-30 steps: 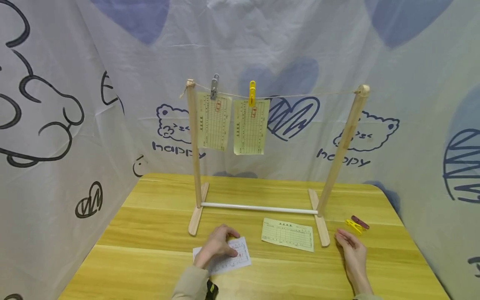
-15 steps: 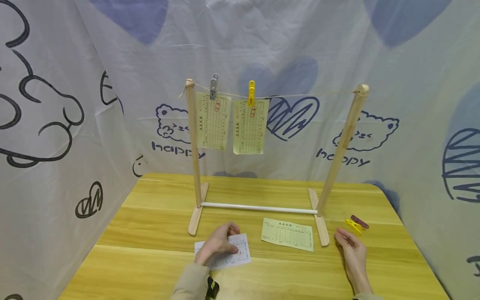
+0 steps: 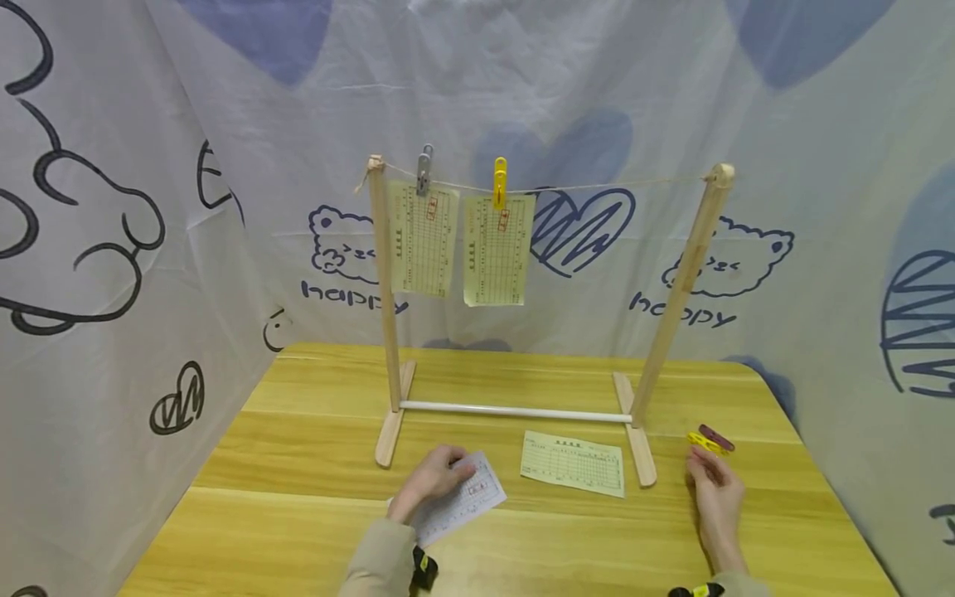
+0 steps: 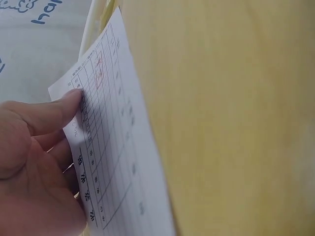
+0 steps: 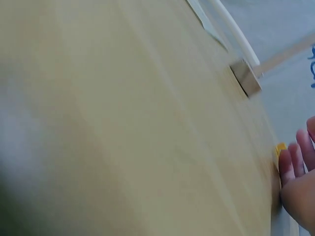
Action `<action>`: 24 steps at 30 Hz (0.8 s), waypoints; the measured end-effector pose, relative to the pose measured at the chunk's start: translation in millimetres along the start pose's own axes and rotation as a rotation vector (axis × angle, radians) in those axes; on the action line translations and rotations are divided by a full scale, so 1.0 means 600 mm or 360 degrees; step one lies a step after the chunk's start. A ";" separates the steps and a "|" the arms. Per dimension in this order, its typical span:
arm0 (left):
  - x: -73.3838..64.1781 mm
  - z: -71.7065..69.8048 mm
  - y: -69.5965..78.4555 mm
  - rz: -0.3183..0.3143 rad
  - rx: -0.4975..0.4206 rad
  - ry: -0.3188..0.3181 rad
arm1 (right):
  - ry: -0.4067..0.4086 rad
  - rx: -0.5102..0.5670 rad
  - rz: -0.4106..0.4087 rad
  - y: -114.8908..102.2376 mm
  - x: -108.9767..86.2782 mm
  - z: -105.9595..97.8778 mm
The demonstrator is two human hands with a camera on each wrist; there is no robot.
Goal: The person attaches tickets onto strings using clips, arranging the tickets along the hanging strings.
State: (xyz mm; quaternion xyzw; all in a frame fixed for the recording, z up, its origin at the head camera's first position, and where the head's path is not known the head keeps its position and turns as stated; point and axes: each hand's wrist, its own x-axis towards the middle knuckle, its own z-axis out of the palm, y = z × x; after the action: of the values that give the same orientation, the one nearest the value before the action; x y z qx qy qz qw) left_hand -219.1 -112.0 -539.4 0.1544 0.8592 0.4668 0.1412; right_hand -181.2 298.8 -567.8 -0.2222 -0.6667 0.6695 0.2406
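Note:
My left hand pinches a white printed slip by its edge, thumb on the printed face. In the left wrist view the slip stands tilted up from the wood, a red stamp near its far end. My right hand has reached a yellow clothespin on the table, its fingertips right at the clip and covering part of it. A dark red clothespin lies just behind. In the right wrist view only a bit of the yellow clothespin shows past the fingers.
A wooden stand with a left post, right post and white bottom bar carries a string. Grey and yellow clothespins hold two green slips on it. Another green slip lies on the table.
My left hand has lifted and tilted the white slip, its thumb now on the slip's upper edge. My right hand has moved right and forward to the yellow clothespin.

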 end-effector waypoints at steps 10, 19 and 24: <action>0.004 0.002 -0.003 -0.0018 0.0010 -0.0017 | -0.0099 -0.0618 -0.0134 -0.001 0.014 -0.019; 0.003 0.003 -0.001 -0.0043 -0.0024 -0.0017 | -0.0211 -0.0714 -0.0006 -0.005 0.014 -0.020; 0.002 0.003 -0.001 -0.0047 -0.0026 -0.0022 | -0.0221 -0.0726 0.0042 -0.004 0.013 -0.019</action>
State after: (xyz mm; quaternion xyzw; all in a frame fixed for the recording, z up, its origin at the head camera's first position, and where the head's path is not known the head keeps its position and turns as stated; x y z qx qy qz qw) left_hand -219.7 -110.2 -540.9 0.1436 0.8566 0.4707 0.1554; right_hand -180.3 312.3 -565.1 -0.2329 -0.8127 0.5183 0.1289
